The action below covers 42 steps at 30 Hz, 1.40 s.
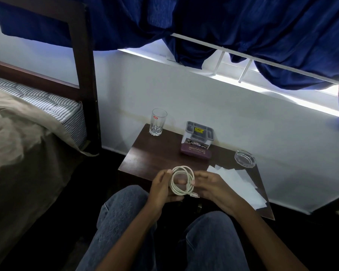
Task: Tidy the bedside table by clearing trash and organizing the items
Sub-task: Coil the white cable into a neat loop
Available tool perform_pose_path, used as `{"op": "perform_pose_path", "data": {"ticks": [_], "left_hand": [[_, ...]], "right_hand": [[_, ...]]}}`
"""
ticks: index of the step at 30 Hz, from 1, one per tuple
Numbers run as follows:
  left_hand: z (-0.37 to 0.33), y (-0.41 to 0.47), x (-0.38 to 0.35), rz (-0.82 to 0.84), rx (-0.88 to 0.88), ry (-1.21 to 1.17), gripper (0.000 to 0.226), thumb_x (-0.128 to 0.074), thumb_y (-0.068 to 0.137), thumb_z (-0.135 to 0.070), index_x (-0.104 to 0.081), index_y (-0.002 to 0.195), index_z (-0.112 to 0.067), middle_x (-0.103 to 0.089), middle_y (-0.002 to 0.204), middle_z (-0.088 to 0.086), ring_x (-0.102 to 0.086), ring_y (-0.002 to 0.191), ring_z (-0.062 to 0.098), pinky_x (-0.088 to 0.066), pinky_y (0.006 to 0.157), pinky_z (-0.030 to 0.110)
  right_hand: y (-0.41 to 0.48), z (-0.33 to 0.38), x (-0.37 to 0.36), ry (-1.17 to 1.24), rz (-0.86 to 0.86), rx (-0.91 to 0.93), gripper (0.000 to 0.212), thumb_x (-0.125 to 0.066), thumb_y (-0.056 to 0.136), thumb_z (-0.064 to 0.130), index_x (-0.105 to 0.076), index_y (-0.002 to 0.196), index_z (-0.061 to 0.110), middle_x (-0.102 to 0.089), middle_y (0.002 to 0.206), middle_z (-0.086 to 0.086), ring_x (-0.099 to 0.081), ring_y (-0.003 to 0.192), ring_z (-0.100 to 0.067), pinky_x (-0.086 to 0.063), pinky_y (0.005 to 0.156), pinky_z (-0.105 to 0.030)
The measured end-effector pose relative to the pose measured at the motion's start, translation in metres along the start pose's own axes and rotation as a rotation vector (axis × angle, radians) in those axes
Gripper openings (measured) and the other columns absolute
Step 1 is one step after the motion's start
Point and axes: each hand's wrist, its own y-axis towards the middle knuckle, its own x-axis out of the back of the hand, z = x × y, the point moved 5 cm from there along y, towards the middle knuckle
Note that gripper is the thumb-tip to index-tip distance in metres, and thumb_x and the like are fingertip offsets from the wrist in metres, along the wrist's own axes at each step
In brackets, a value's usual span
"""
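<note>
The fingers of the left hand [161, 187] curl round the left side of a coiled white cable [182, 180]. The right hand [209, 185] pinches the coil's right side between thumb and fingertips. The coil stands upright between the two hands, over the front edge of the dark bedside table [151, 155], and its plug end [195, 195] hangs at the bottom.

Just behind the hands lies a purple glasses case [195, 151] printed "PRINCE OPTICALS". Touching its far side is a white box [196, 142] showing the word "OPEL". A grey organiser tray [200, 132] sits on top of the box, and its yellow sticker is too small to read. A drinking glass [158, 122] with a small red label, also unreadable, stands at the back left corner. To the right are a glass ashtray [244, 159] and white papers [241, 182], which the right forearm partly covers. A bed [27, 133] stands at the left, and a blue curtain [223, 26] hangs above.
</note>
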Motion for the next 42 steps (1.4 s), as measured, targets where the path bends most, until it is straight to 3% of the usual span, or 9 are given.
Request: {"op": "perform_pose_path", "data": {"ticks": [6,16,18,20,23,28,35,39,42], "left_hand": [[-0.005,0.023,-0.023,0.085,0.08,0.087,0.038,-0.033,0.101,-0.035,-0.066,0.094,-0.016,-0.072,0.083,0.002,-0.067,0.071,0.017,-0.054,0.053,0.026],[0.014,0.117,-0.074,0.073,0.068,0.308,0.019,-0.04,0.096,-0.013,-0.059,0.096,-0.014,-0.068,0.09,0.004,-0.06,0.067,0.014,-0.044,0.056,0.023],[0.017,0.142,-0.083,0.066,0.014,0.512,0.02,-0.045,0.094,-0.015,-0.059,0.108,-0.016,-0.063,0.112,0.008,-0.06,0.084,0.016,-0.048,0.068,0.028],[0.02,0.168,-0.09,0.054,-0.102,0.889,0.04,-0.049,0.093,-0.021,-0.046,0.133,-0.016,-0.043,0.138,0.012,-0.05,0.116,0.025,-0.042,0.096,0.035],[0.021,0.192,-0.104,0.073,-0.313,1.397,0.067,-0.049,0.092,-0.032,-0.014,0.149,-0.03,-0.005,0.158,0.006,-0.011,0.144,0.029,-0.015,0.117,0.047],[0.042,0.221,-0.117,0.244,-0.395,1.77,0.07,-0.043,0.093,-0.044,0.002,0.147,-0.042,0.016,0.158,0.002,0.017,0.144,0.03,0.01,0.112,0.057],[0.049,0.232,-0.11,0.302,-0.313,1.84,0.061,-0.034,0.096,-0.05,-0.004,0.148,-0.04,0.019,0.158,-0.003,0.025,0.141,0.033,0.015,0.109,0.06],[0.045,0.236,-0.104,0.309,-0.321,1.797,0.057,-0.034,0.097,-0.045,-0.008,0.147,-0.04,0.018,0.158,-0.006,0.021,0.143,0.031,0.013,0.109,0.061],[0.047,0.233,-0.104,0.32,-0.314,1.797,0.059,-0.035,0.096,-0.045,-0.006,0.147,-0.039,0.021,0.157,-0.006,0.022,0.142,0.033,0.012,0.11,0.061]], "right_hand": [[0.014,-0.009,0.037,0.141,-0.142,-0.06,0.02,-0.06,0.081,-0.004,-0.067,0.099,0.001,-0.071,0.086,-0.017,-0.068,0.074,-0.026,-0.056,0.068,-0.033],[0.07,-0.012,0.176,0.343,-0.594,-0.107,0.016,-0.052,0.081,-0.01,-0.059,0.094,-0.004,-0.06,0.078,-0.02,-0.058,0.06,-0.026,-0.054,0.049,-0.027],[0.092,-0.021,0.199,0.327,-0.682,-0.109,0.014,-0.052,0.083,-0.009,-0.057,0.094,-0.004,-0.058,0.073,-0.019,-0.058,0.059,-0.025,-0.054,0.047,-0.027],[0.118,-0.032,0.217,0.313,-0.727,-0.132,0.01,-0.052,0.082,-0.01,-0.057,0.087,-0.003,-0.059,0.063,-0.016,-0.059,0.049,-0.022,-0.053,0.043,-0.026],[0.154,-0.046,0.233,0.265,-0.769,-0.163,0.021,-0.052,0.08,-0.012,-0.054,0.068,0.005,-0.053,0.059,-0.013,-0.055,0.042,-0.018,-0.051,0.044,-0.026],[0.201,-0.06,0.247,0.132,-0.743,-0.199,0.019,-0.054,0.081,-0.002,-0.053,0.069,0.012,-0.051,0.068,-0.01,-0.051,0.069,-0.024,-0.048,0.066,-0.036],[0.21,-0.067,0.255,0.035,-0.662,-0.312,0.011,-0.051,0.082,-0.004,-0.051,0.076,0.005,-0.053,0.069,-0.013,-0.054,0.059,-0.021,-0.047,0.054,-0.029],[0.208,-0.068,0.256,-0.076,-0.635,-0.342,0.007,-0.055,0.084,0.001,-0.054,0.091,0.001,-0.054,0.07,-0.012,-0.052,0.06,-0.019,-0.046,0.055,-0.028],[0.207,-0.067,0.255,-0.094,-0.625,-0.354,0.002,-0.056,0.084,0.002,-0.053,0.085,0.002,-0.054,0.07,-0.011,-0.052,0.062,-0.018,-0.045,0.058,-0.028]]}}
